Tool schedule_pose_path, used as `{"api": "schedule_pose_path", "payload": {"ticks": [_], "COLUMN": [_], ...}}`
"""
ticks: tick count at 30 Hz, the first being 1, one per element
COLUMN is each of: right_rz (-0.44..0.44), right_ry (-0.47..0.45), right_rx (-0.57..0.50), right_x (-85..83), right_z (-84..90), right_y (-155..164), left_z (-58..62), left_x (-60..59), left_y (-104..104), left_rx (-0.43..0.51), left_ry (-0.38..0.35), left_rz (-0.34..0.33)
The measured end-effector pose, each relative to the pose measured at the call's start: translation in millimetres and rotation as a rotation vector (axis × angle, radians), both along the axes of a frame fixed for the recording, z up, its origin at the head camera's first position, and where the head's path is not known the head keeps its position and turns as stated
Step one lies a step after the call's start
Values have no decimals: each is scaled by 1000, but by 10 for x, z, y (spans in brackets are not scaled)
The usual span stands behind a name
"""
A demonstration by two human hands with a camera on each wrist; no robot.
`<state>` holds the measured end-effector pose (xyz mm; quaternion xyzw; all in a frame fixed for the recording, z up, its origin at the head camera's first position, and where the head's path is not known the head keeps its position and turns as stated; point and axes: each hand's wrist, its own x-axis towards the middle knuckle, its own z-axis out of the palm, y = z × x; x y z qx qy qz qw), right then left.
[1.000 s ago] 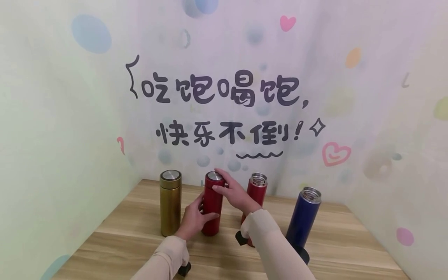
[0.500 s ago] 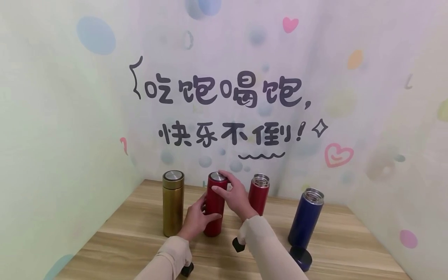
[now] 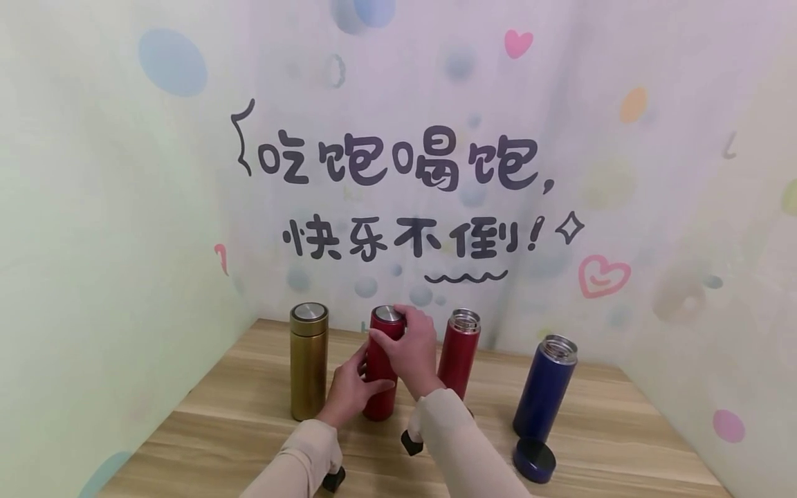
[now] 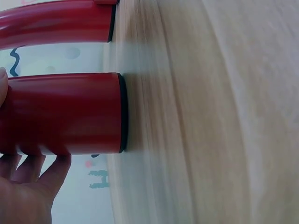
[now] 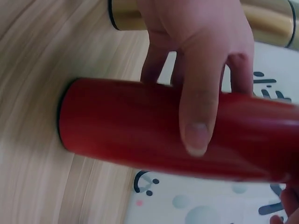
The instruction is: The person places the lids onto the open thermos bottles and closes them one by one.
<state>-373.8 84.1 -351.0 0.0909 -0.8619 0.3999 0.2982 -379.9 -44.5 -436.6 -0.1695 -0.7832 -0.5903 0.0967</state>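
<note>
A wooden table (image 3: 598,415) sits in a corner of pastel walls, the back one bearing a wall slogan (image 3: 398,197) in dark characters. Four tall vacuum flasks stand on the table in a loose row, and the capped red flask (image 3: 381,366) in the person's hands serves as the landmark. It stands upright on the wood, second from the left end of the row. Just to its left stands a gold flask (image 3: 308,361) with its lid on; just to its right a second red flask (image 3: 459,353) stands open-mouthed, and farther right, well apart, an open blue flask (image 3: 544,384) has its blue lid (image 3: 534,461) lying on the table at its foot. The left hand (image 3: 349,391) wraps the lower body of the capped red flask, thumb across the front and fingers behind, as the wrist views confirm. The right hand (image 3: 407,349) has changed most: a second ago its fingers lay spread and loose over the silver-topped cap (image 3: 387,319), and now they curl down around it in a firm grip. I judge that the cap is being twisted while the left hand steadies the body against the turn.
</note>
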Motion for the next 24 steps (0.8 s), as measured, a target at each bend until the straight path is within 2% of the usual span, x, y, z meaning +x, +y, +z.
{"api": "schedule_pose_path", "payload": {"ticks": [3,5,7,12,15,19,24], "right_rz": [-54,-33,53,390,500,521,462], "right_ry": [3,-24,-74,-263,-348,-384,-359], "right_rx": [37,36,15,-96,-119,-77,-92], "right_x": [9,6,5,4,4,-11,-29], "right_z": [31,52,73,140,189,221,198], "right_y": [-47,-49,-20,158,273,360,353], "left_z": [0,-3,-10,-15,-13,-12,-5], "left_x": [-6,-14,-24,-35,-35,-32,-23], "left_y": [-8,-12,-14,-7,0,5,9], "left_rx": [7,5,-1,-6,0,5,7], "left_ry": [-3,-4,-2,2,-5,-7,3], "left_rz": [-1,2,4,0,-4,-3,-9]}}
